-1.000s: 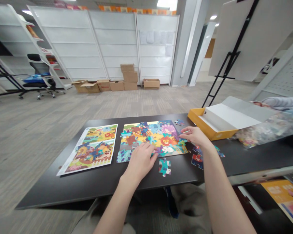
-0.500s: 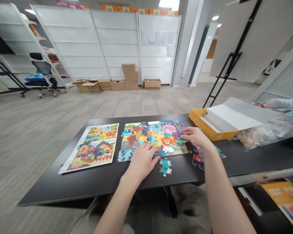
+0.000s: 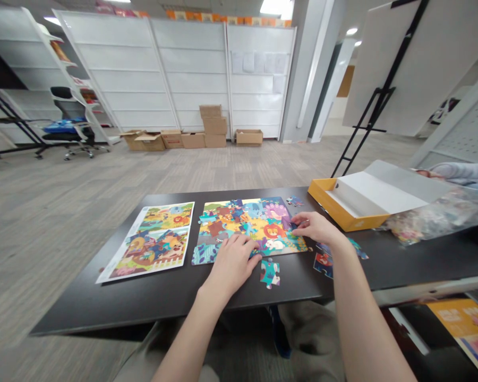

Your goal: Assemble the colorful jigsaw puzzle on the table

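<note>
1. The left hand [image 3: 231, 265] lies open and flat, fingers spread, on the lower edge of the jigsaw puzzle [image 3: 247, 225], gripping nothing.
2. The right hand [image 3: 314, 228] has its fingertips drawn together on the puzzle's right side, near a purple creature. They may be on a dark piece, but the pictures do not show whether they hold it.
3. The puzzle lies on a black table [image 3: 175, 297], its animal scene largely assembled, with a lion and a white rabbit recognisable. Its top edge is ragged and some pieces look loosely placed, so it is not finished.
4. Left to fit are a teal loose piece [image 3: 270, 273] just below the puzzle, a red-and-blue piece [image 3: 322, 265] and a teal piece [image 3: 356, 249] right of it, and a small piece [image 3: 293, 201] beyond its top right corner.
5. Left of the puzzle, a printed picture sheet [image 3: 155, 241] shows two colourful scenes.
6. To the right sit an open yellow box [image 3: 350, 220] and a clear plastic bag [image 3: 438, 215] of pieces, with another person's sleeve [image 3: 462, 172] beyond.
7. An orange booklet [image 3: 462, 329] lies low at right, its print too small to read. No brand is legible anywhere.
8. Farther off stand a white board on a black easel [image 3: 386, 63], cardboard boxes [image 3: 213, 124], an office chair [image 3: 67, 122] and white panels [image 3: 191, 69].
</note>
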Action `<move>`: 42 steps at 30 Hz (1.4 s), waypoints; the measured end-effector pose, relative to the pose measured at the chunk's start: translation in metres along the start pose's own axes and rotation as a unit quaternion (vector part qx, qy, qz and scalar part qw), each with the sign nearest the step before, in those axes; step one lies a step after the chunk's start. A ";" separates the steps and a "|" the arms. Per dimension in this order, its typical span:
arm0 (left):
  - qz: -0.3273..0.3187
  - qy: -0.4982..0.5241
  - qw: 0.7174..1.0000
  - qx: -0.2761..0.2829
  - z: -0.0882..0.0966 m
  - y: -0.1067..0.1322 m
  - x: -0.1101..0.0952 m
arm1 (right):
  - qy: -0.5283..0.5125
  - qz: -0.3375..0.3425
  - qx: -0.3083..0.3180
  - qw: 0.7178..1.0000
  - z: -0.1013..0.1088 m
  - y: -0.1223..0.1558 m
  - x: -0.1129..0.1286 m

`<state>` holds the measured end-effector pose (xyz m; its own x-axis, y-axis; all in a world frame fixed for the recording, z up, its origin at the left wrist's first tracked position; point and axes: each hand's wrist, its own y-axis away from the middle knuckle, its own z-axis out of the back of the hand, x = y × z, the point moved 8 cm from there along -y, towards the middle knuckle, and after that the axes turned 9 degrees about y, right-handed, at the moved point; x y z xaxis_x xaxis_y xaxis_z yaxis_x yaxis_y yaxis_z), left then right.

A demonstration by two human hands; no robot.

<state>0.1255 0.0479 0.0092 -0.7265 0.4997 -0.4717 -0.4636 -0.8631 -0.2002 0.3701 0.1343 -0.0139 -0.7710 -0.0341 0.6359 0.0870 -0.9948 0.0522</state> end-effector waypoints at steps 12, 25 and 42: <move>-0.020 -0.009 1.000 -0.013 -0.002 0.000 -0.001 | 0.112 0.014 -0.032 0.993 0.006 0.002 0.002; -0.010 -0.023 1.000 -0.007 -0.004 -0.002 -0.002 | 0.179 0.008 -0.038 0.983 0.006 0.006 0.010; -0.028 -0.034 0.999 -0.012 -0.005 -0.002 0.000 | 0.194 0.013 -0.029 0.980 0.003 0.007 0.018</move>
<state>0.1292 0.0487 0.0050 -0.7337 0.5496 -0.3996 -0.4918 -0.8353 -0.2459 0.3590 0.1269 -0.0001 -0.9519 -0.0820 0.2952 0.0823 -0.9965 -0.0115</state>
